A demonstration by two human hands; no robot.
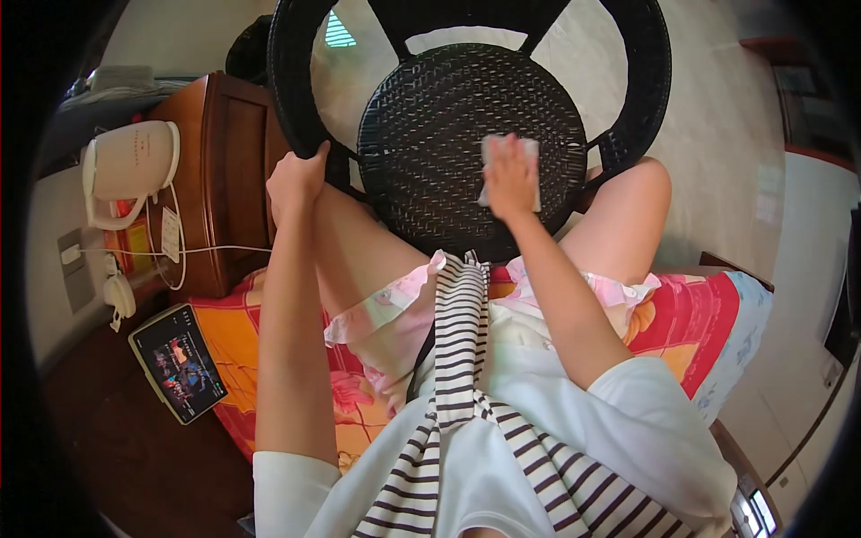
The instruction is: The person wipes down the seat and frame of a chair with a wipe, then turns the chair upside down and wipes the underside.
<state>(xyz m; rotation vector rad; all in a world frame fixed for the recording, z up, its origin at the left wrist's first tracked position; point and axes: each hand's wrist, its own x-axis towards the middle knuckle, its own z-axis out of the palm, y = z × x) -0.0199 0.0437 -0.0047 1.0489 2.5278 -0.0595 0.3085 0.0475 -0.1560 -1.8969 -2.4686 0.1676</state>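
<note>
A black woven chair (pixel 439 134) stands in front of my knees, its round seat facing me. My left hand (pixel 299 179) is wrapped around the left arm of the chair near its front end. On the right part of the seat, my right hand (pixel 511 179) lies flat with its fingers stretched out. Beneath that palm is a white cloth or wipe (pixel 529 199), pressed against the weave. Its edges show around the fingers; the middle is hidden by the hand.
A wooden cabinet (pixel 193 170) stands to the left with a white kettle-like appliance (pixel 134 161) beside it. A white cable (pixel 224 248) crosses its front. A tablet (pixel 179 363) with a lit screen rests at the lower left, by the orange and red patterned cover (pixel 695 314) under me.
</note>
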